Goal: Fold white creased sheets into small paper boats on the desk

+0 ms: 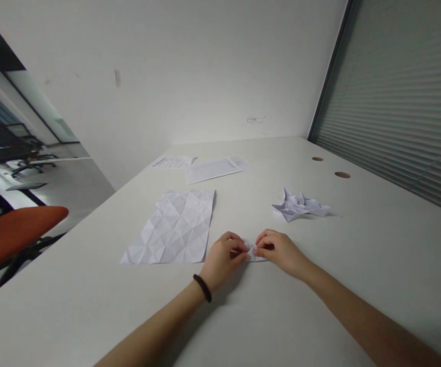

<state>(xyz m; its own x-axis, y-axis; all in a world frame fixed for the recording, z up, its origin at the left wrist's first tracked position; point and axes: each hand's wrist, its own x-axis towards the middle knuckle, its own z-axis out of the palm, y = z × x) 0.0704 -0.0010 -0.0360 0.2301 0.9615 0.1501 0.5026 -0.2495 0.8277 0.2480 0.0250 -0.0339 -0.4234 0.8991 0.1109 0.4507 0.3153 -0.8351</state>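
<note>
The left hand (pixel 222 258) and the right hand (pixel 279 251) both pinch a small folded white paper piece (pixel 254 253) (mostly hidden) on the white table (pixel 243 316).

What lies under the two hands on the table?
A small folded paper piece shows between the left hand and right hand; fingers cover most of it.

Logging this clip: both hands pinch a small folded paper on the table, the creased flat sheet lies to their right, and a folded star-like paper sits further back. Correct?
Not quite. The head view shows the creased flat sheet to the left of the left hand and right hand, not the right. Both do pinch the small folded paper; the star-like paper lies further back, right.
</note>
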